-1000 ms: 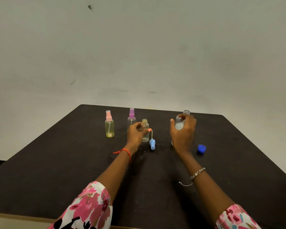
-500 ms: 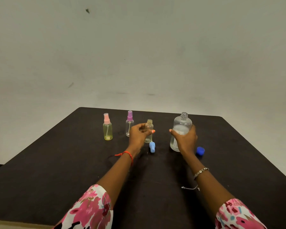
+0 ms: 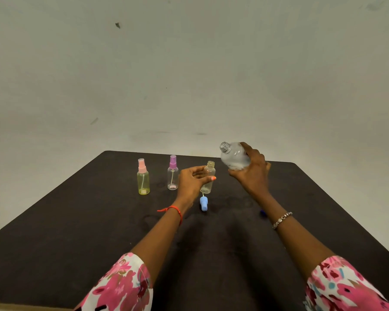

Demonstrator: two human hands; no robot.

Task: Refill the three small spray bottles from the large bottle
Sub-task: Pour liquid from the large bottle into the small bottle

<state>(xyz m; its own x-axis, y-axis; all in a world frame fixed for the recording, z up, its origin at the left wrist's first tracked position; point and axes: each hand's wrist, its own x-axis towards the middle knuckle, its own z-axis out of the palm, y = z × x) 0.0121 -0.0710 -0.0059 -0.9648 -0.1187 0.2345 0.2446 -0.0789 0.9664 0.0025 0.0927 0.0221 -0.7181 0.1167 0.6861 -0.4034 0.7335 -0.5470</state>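
Note:
My right hand [image 3: 253, 173] grips the large clear bottle [image 3: 233, 157], lifted off the table and tilted left, its open threaded neck up and to the right of the uncapped small bottle [image 3: 208, 177]. My left hand [image 3: 192, 181] holds that small clear bottle upright on the black table [image 3: 76, 232]. Its blue spray head [image 3: 203, 203] lies on the table just in front. A yellow spray bottle with a pink top [image 3: 143, 178] and a clear one with a purple top [image 3: 173, 172] stand capped to the left.
The large bottle's blue cap [image 3: 263, 213] lies on the table, mostly hidden behind my right forearm. A pale wall rises behind the table's far edge. The table's left and right edges fall away to the floor.
My right hand has lifted the large bottle off the table and tipped its neck to the left, toward the small open bottle. My left hand keeps its hold on the small bottle.

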